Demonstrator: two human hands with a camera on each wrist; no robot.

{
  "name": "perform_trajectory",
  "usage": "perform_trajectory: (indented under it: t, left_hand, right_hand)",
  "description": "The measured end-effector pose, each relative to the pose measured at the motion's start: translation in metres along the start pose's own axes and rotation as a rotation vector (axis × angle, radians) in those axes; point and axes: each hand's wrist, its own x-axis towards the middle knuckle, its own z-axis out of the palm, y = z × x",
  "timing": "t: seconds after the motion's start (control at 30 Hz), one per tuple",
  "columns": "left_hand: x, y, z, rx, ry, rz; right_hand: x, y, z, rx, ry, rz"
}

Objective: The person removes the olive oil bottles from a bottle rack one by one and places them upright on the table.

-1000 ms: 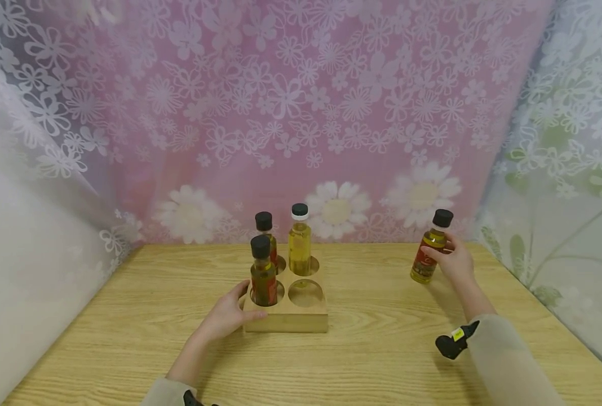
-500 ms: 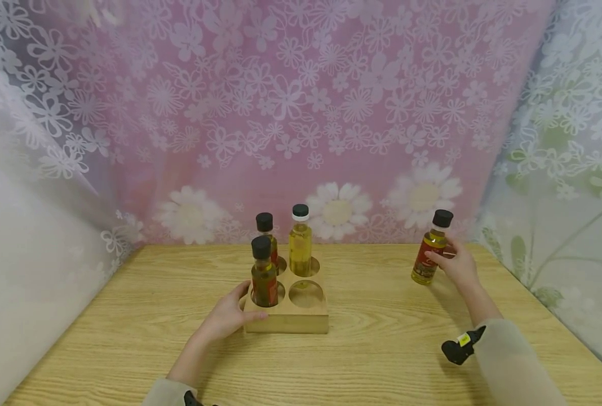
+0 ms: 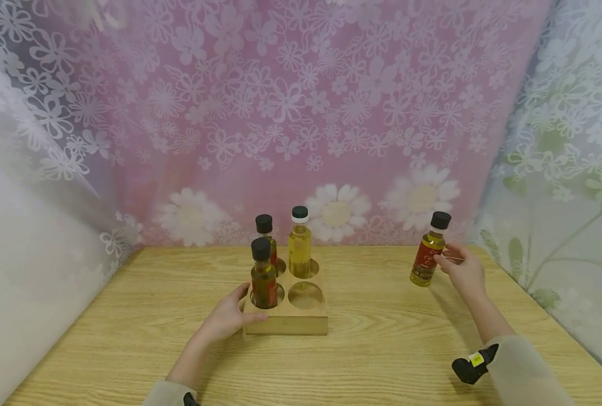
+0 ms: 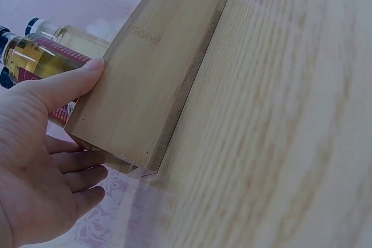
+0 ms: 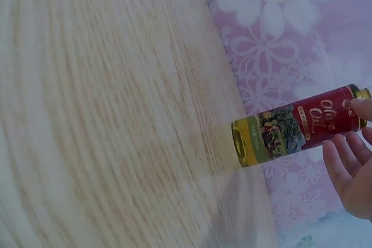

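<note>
On the right of the table, an olive oil bottle (image 3: pixel 425 260) with a red label and black cap appears to stand. My right hand (image 3: pixel 462 272) pinches its right side by thumb and fingertips. In the right wrist view, the label on the olive oil bottle (image 5: pixel 302 121) faces the camera. At the left corner of a wooden bottle holder (image 3: pixel 287 325), my left hand (image 3: pixel 227 316) grips with the thumb on the front face and fingers along the side. The left wrist view shows the thumb on the holder (image 4: pixel 148 68) and the other fingers loosely bent beside it.
The holder bears two red-labelled bottles, one in front (image 3: pixel 264 285) and one behind (image 3: pixel 264 225), and a pale yellow oil bottle (image 3: pixel 300 248). Its front right hole (image 3: pixel 306 295) shows bare wood. A pink floral curtain (image 3: pixel 291 141) hangs behind the wooden table (image 3: pixel 372 349).
My right hand has shifted right and toward me along the olive oil bottle, whose label has turned more to the front. The left hand and the holder stay put.
</note>
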Motion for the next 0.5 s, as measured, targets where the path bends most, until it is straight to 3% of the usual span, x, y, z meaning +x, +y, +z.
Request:
perform_trajectory:
  t: [0.23, 0.4, 0.5]
  left_hand:
    - [-0.001, -0.001, -0.002, -0.01, 0.006, -0.001]
    - [-0.001, 0.0, -0.002, -0.013, 0.004, 0.007]
    - [-0.001, 0.001, -0.001, -0.015, -0.004, 0.013]
  right_hand:
    - [-0.006, -0.02, 0.011, -0.012, 0.024, -0.103]
    - [-0.009, -0.035, 0.027, 0.033, -0.038, -0.198]
    - [-0.01, -0.044, 0.037, 0.059, -0.097, -0.213]
